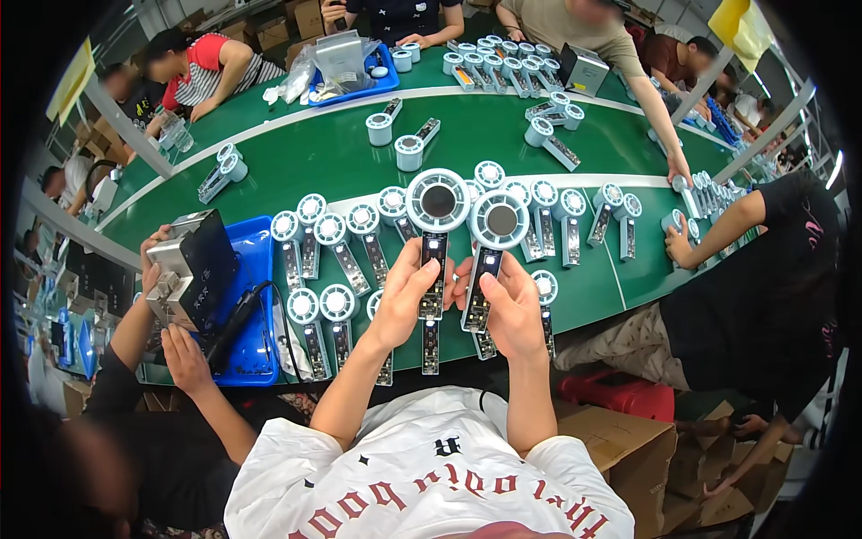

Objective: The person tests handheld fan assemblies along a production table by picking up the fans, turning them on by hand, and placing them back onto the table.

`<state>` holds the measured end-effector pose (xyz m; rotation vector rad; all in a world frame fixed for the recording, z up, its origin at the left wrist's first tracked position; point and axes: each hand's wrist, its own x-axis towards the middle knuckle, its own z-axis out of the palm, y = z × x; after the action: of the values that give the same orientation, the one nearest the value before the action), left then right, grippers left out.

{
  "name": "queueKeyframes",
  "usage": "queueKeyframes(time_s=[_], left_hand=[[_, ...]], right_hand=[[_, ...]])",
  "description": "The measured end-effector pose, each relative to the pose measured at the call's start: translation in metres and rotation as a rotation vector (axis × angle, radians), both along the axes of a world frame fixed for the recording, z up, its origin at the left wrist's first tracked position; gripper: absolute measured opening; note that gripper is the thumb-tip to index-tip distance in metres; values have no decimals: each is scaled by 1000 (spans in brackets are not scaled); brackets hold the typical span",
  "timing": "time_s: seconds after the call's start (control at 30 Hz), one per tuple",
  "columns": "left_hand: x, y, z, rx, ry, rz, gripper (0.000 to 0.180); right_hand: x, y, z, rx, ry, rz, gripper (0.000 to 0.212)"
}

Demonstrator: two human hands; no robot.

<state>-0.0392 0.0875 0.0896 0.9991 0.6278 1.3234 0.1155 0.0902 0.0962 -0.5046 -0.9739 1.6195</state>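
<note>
My left hand (pixel 400 304) is closed round the handle of a light-blue handheld fan (pixel 439 201), held upright with its round head up. In my right hand (pixel 514 312) is a second handheld fan (pixel 499 220), its handle gripped and its head leaning slightly right. Both handles lack a front cover, so dark circuit boards with small lit spots show, and my thumbs rest on them. The two heads are side by side, close together. Beneath and around them, rows of similar fans (pixel 338 304) lie on the green bench, heads pointing away from me.
At left, a person's hands hold a metal box-shaped device (pixel 193 269) by a blue tray (pixel 260 359). A green conveyor belt (pixel 296 148) carries several fans beyond the bench. A co-worker's hands (pixel 680 242) reach fans at right. Cardboard boxes (pixel 620 440) stand below right.
</note>
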Motion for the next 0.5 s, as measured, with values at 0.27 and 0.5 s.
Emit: queueKeyframes(time_s=[0.27, 0.5], left_hand=[[10, -1, 1, -12, 41, 23, 24], [27, 2, 0, -7, 38, -29, 22]], right_hand=[[4, -1, -6, -23, -15, -32, 31], [21, -3, -6, -27, -3, -43, 30]])
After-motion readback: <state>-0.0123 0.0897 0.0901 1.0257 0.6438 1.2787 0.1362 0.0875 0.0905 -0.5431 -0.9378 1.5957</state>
